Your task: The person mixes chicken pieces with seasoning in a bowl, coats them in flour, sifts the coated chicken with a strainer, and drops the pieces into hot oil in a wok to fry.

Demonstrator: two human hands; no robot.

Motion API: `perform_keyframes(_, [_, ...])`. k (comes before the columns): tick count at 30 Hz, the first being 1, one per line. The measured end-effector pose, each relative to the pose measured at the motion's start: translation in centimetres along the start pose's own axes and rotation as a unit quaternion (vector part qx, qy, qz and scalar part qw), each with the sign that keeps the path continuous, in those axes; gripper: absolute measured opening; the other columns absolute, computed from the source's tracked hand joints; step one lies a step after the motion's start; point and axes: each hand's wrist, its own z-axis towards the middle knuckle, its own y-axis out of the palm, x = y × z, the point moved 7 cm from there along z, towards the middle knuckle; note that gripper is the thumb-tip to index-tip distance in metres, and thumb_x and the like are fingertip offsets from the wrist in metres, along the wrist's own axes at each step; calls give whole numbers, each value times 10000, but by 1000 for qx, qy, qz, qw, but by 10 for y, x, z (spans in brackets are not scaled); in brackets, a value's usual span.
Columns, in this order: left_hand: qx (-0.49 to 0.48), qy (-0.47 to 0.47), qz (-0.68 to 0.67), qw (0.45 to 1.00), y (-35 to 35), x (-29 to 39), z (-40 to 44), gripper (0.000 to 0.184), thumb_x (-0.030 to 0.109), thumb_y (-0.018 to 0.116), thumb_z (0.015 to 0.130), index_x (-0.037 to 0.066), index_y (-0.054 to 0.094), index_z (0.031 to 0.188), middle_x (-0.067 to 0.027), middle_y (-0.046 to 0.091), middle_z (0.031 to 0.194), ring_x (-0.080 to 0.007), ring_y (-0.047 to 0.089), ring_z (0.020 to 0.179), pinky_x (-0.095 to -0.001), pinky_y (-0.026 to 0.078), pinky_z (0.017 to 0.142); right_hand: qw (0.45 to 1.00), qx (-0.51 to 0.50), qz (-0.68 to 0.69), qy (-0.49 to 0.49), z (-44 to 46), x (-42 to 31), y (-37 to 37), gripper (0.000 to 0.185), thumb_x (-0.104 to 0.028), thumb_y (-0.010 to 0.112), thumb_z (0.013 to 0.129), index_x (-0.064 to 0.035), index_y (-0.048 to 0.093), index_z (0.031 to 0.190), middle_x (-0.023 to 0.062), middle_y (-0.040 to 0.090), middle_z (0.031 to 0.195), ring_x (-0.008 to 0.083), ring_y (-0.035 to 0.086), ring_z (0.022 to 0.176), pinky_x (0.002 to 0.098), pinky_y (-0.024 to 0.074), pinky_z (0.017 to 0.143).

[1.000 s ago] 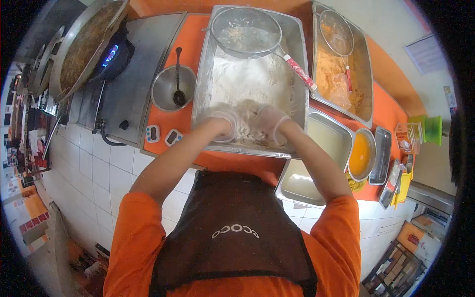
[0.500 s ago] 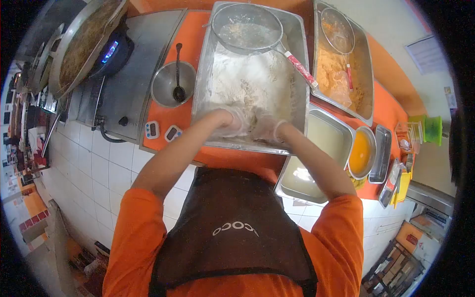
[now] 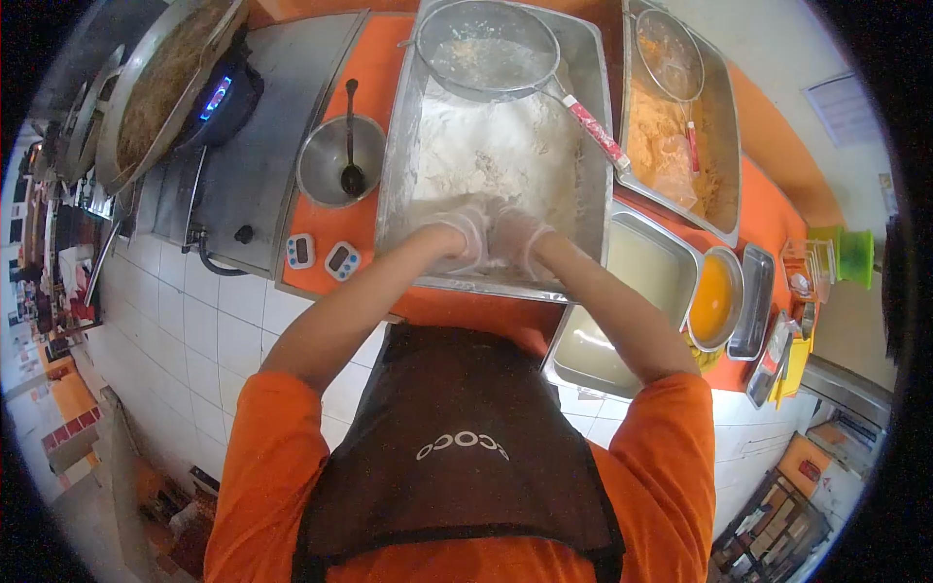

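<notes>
My left hand and my right hand, both in clear plastic gloves, are side by side at the near end of a deep metal tray. White flour covers the tray's bottom. My fingers are curled inward and low in the flour, close to each other. Whatever lies between or under them is hidden. A round mesh sieve with a red-and-white handle rests across the tray's far end, with some crumbs in it.
To the left are a metal bowl with a dark spoon, two timers and a lit burner under a large pan. Rightward stand an orange-powder tray, a pale-liquid tray and an orange-liquid bowl.
My right hand has shifted slightly up and left, nearer my left hand. The flour in front of my hands has been disturbed, and the camera view has moved a little.
</notes>
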Motion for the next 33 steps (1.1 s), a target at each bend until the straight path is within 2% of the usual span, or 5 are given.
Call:
perform_keyframes(9, [48, -77, 44, 995, -58, -35, -9, 319, 170, 644, 734, 11, 699, 1006, -189, 675, 1045, -328, 655, 893, -422, 520, 787, 942, 32, 315, -113, 21, 23, -67, 590, -416, 671, 785, -54, 564, 1238, 246, 675, 943, 290, 663, 857, 368, 509, 781])
perform_keyframes(11, [74, -68, 100, 990, -51, -39, 2, 313, 158, 638, 728, 13, 698, 999, -195, 674, 1062, -325, 661, 922, -425, 522, 797, 997, 66, -18, 25, 5, -15, -100, 532, -368, 651, 811, -27, 576, 1213, 234, 675, 987, 309, 654, 901, 378, 506, 804])
perform_keyframes(23, [-31, 21, 31, 999, -50, -17, -49, 428, 364, 559, 851, 36, 677, 1100, -185, 661, 1149, -334, 638, 1039, -445, 498, 860, 888, -176, -395, -155, -16, -18, -60, 283, -158, 552, 808, -54, 653, 1051, 187, 679, 972, 329, 647, 889, 372, 510, 835])
perform_keyframes(26, [-82, -123, 36, 988, -55, -7, -33, 536, 397, 506, 871, 39, 572, 1265, -206, 547, 1318, -336, 550, 1185, -420, 444, 962, 934, 260, -134, -204, 21, 27, -98, 338, -155, 544, 795, -32, 638, 1096, 190, 683, 910, 347, 651, 863, 395, 509, 816])
perform_keyframes(33, [43, -59, -64, 995, -28, -40, -11, 532, 408, 489, 906, 49, 542, 1295, -212, 534, 1329, -330, 520, 1224, -409, 407, 1007, 958, 48, -260, -111, 27, -27, -49, 358, -144, 547, 796, -16, 642, 1116, 219, 680, 899, 363, 655, 849, 416, 513, 790])
